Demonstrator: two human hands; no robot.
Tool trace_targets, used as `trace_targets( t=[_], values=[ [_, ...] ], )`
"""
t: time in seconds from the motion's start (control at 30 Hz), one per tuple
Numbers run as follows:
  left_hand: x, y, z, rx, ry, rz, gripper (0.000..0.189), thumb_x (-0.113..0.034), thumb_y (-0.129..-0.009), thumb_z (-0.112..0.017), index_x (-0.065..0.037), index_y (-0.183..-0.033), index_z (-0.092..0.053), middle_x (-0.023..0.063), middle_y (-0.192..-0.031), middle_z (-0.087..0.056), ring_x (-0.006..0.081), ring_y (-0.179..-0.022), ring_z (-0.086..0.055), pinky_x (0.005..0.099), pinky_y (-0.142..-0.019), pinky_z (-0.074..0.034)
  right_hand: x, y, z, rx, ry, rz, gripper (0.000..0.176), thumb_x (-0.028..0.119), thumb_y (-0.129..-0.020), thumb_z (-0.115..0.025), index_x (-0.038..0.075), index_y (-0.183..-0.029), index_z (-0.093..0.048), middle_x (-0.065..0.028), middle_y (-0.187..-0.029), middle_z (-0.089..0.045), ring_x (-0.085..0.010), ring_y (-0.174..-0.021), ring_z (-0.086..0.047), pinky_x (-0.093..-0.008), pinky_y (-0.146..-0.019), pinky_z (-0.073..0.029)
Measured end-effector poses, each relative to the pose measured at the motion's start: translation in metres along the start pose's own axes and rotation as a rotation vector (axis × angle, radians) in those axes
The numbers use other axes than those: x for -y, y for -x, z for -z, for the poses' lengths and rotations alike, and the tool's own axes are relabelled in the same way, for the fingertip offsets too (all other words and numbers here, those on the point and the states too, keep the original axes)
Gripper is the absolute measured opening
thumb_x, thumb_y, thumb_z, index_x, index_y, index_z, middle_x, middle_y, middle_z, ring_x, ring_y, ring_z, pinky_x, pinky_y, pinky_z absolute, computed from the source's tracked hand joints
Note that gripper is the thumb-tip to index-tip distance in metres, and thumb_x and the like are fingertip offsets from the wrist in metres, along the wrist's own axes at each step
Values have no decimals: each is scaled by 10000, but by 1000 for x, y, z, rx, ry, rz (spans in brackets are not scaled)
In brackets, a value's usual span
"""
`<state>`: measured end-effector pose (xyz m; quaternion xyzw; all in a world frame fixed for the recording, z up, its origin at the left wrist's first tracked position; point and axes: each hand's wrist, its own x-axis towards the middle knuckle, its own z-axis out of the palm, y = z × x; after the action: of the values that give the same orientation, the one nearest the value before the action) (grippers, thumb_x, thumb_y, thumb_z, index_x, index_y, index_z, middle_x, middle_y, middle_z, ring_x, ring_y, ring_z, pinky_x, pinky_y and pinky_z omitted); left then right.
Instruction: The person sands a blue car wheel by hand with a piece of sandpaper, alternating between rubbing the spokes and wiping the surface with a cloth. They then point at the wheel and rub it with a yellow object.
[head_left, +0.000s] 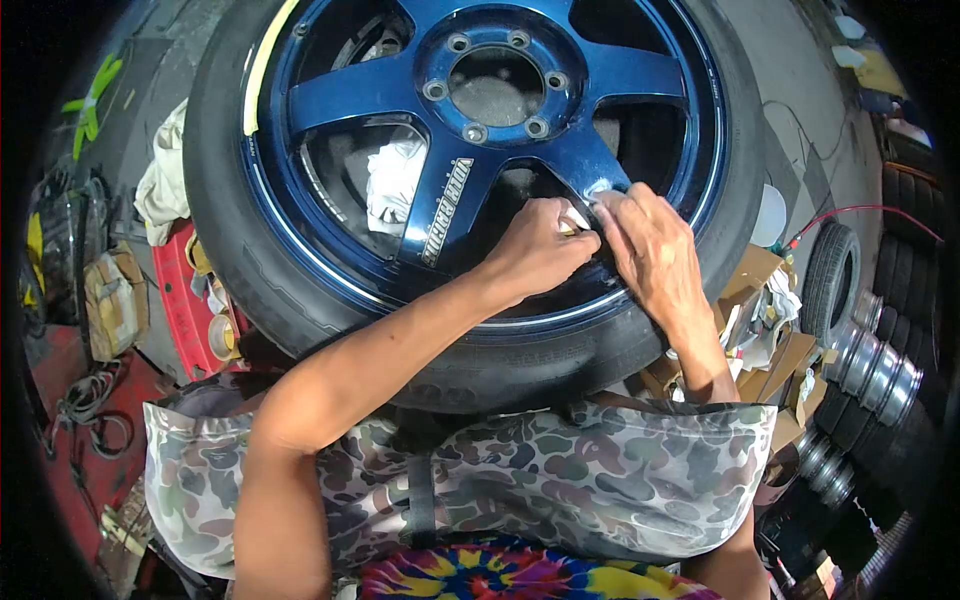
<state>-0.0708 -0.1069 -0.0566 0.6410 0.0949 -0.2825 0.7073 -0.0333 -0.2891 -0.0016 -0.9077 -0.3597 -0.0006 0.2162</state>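
A blue spoked wheel (350, 95) with a black tyre (225, 210) lies before me, white lettering on one spoke. My left hand (545, 245) is closed around a small whitish item (572, 217), partly hidden by the fingers, beside the lower right spoke. On that same spoke, the fingertips of my right hand (645, 235) press together near a pale, shiny patch (598, 188); whatever they grip is too hidden to name. Yellow tape (262, 75) runs along the rim's upper left edge. Through a gap between spokes, a white crumpled cloth (393, 185) shows.
At the left are a red tray (188, 300) with tape rolls, a pale cloth (165, 175) and coiled cables (85, 400). Cardboard boxes (750, 285), a loose tyre (830, 280), metal wheels (875, 370) and a red hose (860, 208) are at the right.
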Motion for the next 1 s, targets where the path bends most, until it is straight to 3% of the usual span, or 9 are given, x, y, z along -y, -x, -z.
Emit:
trace_targets(
  t=[0.07, 0.2, 0.77, 0.83, 0.93, 0.97, 1.0],
  values=[
    [-3, 2, -2, 0, -7, 33, 136, -164, -922, -719, -40, -977, -705, -21, -781, -628, 43, -622, -529, 244, -504, -417, -6, -5, 1, -44, 63, 16, 192, 19, -932, -771, 5, -1116, -718, -151, -920, -625, -366, -800, -668, -446, -730, -557],
    [0, 1, -1, -18, -7, 21, 131, -164, -922, -715, -39, -952, -693, -30, -766, -609, 44, -616, -513, 247, -502, -409, 1, 3, -1, 12, 4, 16, 193, 38, -930, -737, 5, -1117, -704, -142, -954, -612, -349, -840, -641, -444, -771, -516],
    [0, 1, -3, -16, -41, 11, 171, -189, -928, -728, -24, -966, -701, -18, -779, -630, 46, -622, -531, 248, -516, -424, -5, -2, 5, 19, -12, -21, 201, 50, -942, -734, 25, -1141, -718, -149, -963, -623, -365, -849, -663, -459, -780, -538],
    [1, -1, 0, -26, -17, 28, 289, -200, -869, -745, 73, -959, -715, 171, -833, -755, 218, -763, -707, 403, -738, -562, 0, -2, 4, 38, -50, -31, 200, 45, -942, -730, 19, -1140, -716, -148, -966, -624, -364, -850, -657, -453, -789, -542],
    [-2, 0, 0, -37, -56, 38, 286, -205, -870, -748, 65, -959, -716, 160, -831, -754, 205, -766, -707, 395, -734, -559, -1, 0, 4, 65, -63, 4, 208, 37, -936, -732, 15, -1143, -713, -148, -969, -626, -361, -839, -648, -444, -783, -547],
    [-4, 2, 1, 15, -34, 36, 178, -188, -919, -723, -22, -978, -696, 0, -788, -648, 65, -621, -551, 259, -514, -438, -6, -1, 2, 20, -22, -7, 210, 42, -932, -739, 18, -1139, -716, -149, -964, -624, -358, -824, -649, -447, -770, -548],
    [-4, 2, 0, 16, -35, 35, 178, -188, -919, -723, -22, -978, -696, 0, -788, -648, 65, -621, -551, 259, -514, -438, -9, -2, 1, -29, 18, -13, 211, 48, -928, -747, 22, -1135, -719, -149, -959, -622, -356, -808, -649, -451, -756, -549]
  ],
)
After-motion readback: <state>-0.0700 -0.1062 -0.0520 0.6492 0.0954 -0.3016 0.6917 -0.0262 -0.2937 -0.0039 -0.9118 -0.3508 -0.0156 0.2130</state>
